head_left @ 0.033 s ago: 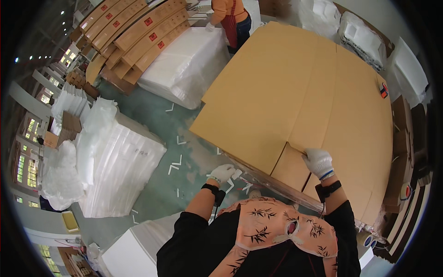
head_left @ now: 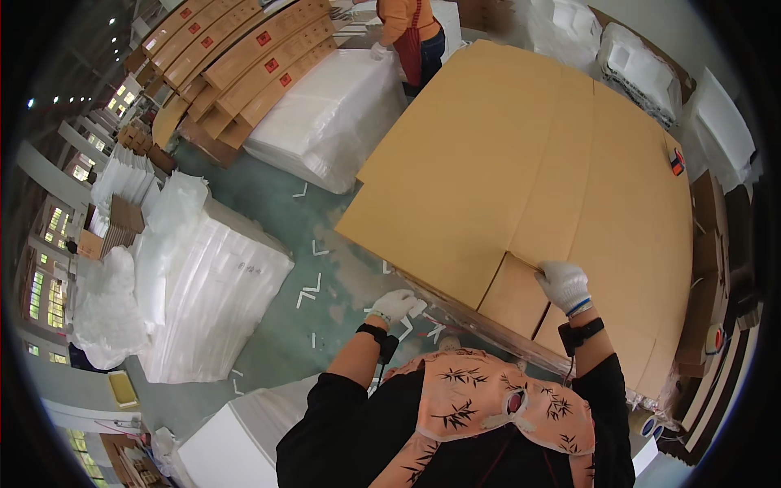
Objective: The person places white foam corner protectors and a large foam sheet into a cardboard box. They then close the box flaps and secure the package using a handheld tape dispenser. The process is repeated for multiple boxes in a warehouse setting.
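A stack of large flat brown cardboard sheets [head_left: 464, 163] lies in front of me and to the right. My right hand [head_left: 563, 286], in a white knitted glove, is closed on the edge of a cardboard flap [head_left: 514, 293], with thumb and fingers at its corner. Dark slits run along both sides of that flap. To the left of the stack's near edge, my left hand [head_left: 395, 306], also gloved, hangs over the floor with curled fingers. A small white piece shows at its fingertips; whether the hand holds it, I cannot tell.
A red-and-black tape measure [head_left: 676, 161] lies on the stack's far right. Wrapped white foam bundles stand at left [head_left: 220, 285] and beyond the aisle [head_left: 325, 114]. Long cartons [head_left: 260, 73] are piled at the back, near a person in orange [head_left: 407, 37]. White marks line the green floor [head_left: 277, 187].
My hands and the cardboard stay nearly in place. At the back, the other person has shifted slightly to the right, and a gloved hand has moved a little.
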`<state>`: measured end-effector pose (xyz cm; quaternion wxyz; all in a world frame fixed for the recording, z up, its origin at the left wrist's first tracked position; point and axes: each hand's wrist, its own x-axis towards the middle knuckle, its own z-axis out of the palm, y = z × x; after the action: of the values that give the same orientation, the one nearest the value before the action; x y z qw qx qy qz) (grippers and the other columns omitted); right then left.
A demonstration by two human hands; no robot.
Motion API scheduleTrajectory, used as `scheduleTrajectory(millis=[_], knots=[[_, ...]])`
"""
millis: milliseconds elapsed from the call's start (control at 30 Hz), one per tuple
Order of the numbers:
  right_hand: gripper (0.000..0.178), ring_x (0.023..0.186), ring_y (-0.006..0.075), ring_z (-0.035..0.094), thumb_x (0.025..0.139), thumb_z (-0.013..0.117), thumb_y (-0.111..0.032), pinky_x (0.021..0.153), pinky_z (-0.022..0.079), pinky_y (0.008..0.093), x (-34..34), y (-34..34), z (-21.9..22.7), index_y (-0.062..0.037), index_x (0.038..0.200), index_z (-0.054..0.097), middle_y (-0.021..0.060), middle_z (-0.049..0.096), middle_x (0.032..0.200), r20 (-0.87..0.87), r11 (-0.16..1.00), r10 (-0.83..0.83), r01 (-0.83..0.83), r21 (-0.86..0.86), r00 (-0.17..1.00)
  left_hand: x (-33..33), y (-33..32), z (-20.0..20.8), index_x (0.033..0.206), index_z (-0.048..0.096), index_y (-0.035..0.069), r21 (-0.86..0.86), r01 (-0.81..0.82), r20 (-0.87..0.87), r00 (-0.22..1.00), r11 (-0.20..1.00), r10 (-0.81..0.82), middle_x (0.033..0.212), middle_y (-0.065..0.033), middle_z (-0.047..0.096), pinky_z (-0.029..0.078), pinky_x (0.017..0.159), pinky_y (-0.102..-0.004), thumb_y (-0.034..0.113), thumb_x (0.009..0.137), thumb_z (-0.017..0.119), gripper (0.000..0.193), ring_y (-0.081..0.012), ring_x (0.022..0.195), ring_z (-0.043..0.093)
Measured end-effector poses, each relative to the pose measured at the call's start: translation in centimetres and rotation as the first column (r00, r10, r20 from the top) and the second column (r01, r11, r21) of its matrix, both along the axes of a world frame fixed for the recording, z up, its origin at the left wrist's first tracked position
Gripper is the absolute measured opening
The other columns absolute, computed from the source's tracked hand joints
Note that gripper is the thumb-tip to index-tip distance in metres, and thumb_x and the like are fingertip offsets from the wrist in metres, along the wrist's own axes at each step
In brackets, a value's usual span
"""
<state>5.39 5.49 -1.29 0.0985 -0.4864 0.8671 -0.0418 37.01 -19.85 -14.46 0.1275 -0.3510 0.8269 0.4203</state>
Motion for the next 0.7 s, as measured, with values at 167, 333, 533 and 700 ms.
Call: scheduleTrajectory(millis=[167, 333, 533, 700], knots=[[0.028, 0.081, 0.0357, 0.067, 0.088, 0.059, -0.034, 0.071, 0.053, 0.0456, -1.8, 0.4, 1.2, -0.0085, 0.091, 0.071, 0.0158, 0.069, 0.083, -0.003, 0.999, 0.042, -0.042, -0.025, 0.999, -0.3, 0.0, 0.6, 0.126, 0.060, 0.004, -0.133, -0.037, -0.111, 0.994, 0.990, 0.022, 0.131, -0.0178, 0.060, 0.043, 0.101, -0.0381, 0.043, 0.090, 0.051, 0.054, -0.0365, 0.120, 0.056], [0.028, 0.081, 0.0355, 0.067, 0.088, 0.060, -0.035, 0.071, 0.054, 0.0451, -1.6, 1.4, 2.9, -0.0100, 0.093, 0.072, 0.0160, 0.069, 0.083, -0.032, 0.999, 0.041, -0.041, -0.010, 0.999, -0.7, -0.7, -1.1, 0.134, 0.051, 0.001, 0.043, -0.540, -0.304, 0.794, 0.840, 0.526, 0.126, -0.0149, 0.062, 0.046, 0.098, -0.0366, 0.035, 0.093, 0.056, 0.053, -0.0330, 0.113, 0.060], [0.029, 0.081, 0.0352, 0.067, 0.085, 0.061, -0.037, 0.071, 0.054, 0.0453, -2.6, 1.4, 3.0, -0.0118, 0.091, 0.073, 0.0156, 0.069, 0.082, 0.022, 1.000, -0.006, 0.006, 0.004, 1.000, -2.8, -2.6, -1.1, 0.126, 0.054, 0.003, 0.833, -0.505, -0.150, 0.189, 0.226, 0.971, 0.114, -0.0073, 0.065, 0.051, 0.088, -0.0339, 0.030, 0.096, 0.058, 0.040, -0.0219, 0.101, 0.063], [0.030, 0.079, 0.0358, 0.067, 0.083, 0.062, -0.038, 0.070, 0.054, 0.0459, -3.4, 0.9, 1.4, -0.0107, 0.087, 0.074, 0.0157, 0.069, 0.079, 0.113, 0.998, -0.038, 0.044, -0.050, 0.993, -3.7, -3.2, -4.3, 0.115, 0.059, 0.009, 0.935, -0.355, 0.052, 0.086, -0.018, 0.995, 0.110, -0.0048, 0.065, 0.056, 0.080, -0.0316, 0.028, 0.094, 0.063, 0.029, -0.0182, 0.100, 0.063]])
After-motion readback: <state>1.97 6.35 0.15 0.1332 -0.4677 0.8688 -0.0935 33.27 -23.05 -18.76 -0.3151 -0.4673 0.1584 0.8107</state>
